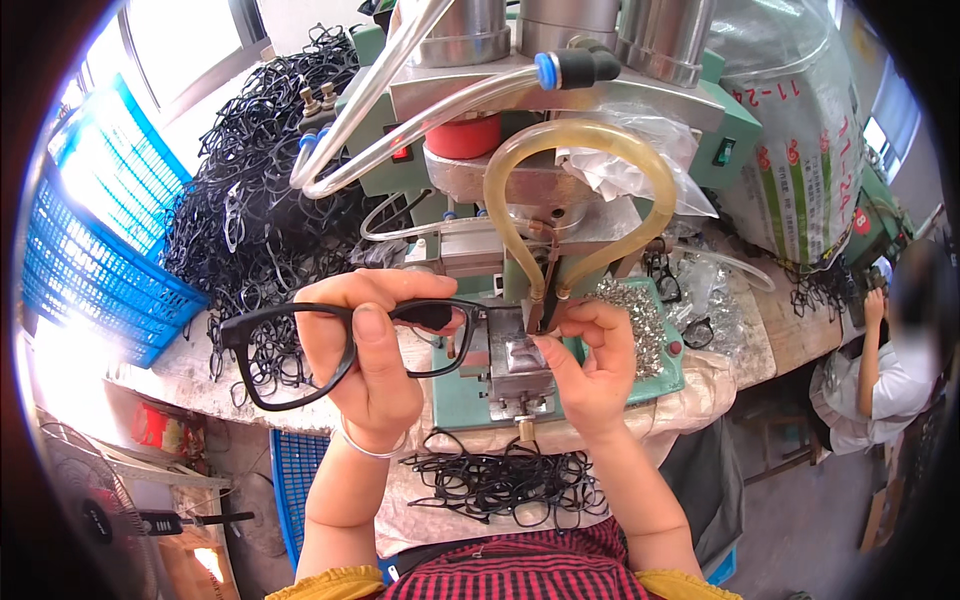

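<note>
My left hand (pixel 375 375) is closed around a black plastic eyeglass frame (pixel 238 342), with thumb and fingers at its middle. The frame's right end reaches the metal tip of a green bench machine (pixel 462 400). My right hand (pixel 597 375) is pinched beside that tip, just above a metal block (pixel 522 388); what its fingertips hold, if anything, is too small to make out. A loop of yellowish hose (pixel 660 170) runs down to the tip. To the right, small shiny metal parts (pixel 628 315) fill a green tray (pixel 672 378).
A large heap of black frames (pixel 260 190) covers the table's left. More frames (pixel 505 482) lie on my lap. Blue baskets (pixel 100 270) stand at far left. A big printed sack (pixel 800 150) rises at back right. Another person (pixel 890 370) sits at far right.
</note>
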Motion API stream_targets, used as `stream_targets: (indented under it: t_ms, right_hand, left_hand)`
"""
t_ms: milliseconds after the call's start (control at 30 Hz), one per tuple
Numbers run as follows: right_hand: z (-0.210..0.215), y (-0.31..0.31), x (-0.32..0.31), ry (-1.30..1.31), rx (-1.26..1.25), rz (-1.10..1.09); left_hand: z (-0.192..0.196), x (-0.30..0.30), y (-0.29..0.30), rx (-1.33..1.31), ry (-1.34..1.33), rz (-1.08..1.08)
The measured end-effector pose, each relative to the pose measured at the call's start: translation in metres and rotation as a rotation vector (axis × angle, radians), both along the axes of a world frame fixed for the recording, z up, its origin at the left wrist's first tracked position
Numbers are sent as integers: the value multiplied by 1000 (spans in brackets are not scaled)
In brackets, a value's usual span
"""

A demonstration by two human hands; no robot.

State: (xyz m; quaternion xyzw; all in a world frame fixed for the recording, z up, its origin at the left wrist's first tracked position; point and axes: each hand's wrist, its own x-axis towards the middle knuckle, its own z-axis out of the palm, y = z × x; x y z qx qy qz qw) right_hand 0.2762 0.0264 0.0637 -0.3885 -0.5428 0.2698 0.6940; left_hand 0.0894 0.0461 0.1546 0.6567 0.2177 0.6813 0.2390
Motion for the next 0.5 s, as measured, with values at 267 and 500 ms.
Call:
stream_targets:
  t_ms: [267,500]
  right_hand:
    - [27,-39,17,66,-240,149]
    - [-59,-25,108,-982,-250,-694]
  left_hand:
    - [-3,-6,-53,-455,-151,-517]
    - [-47,27,-54,-1496,-264,-1158]
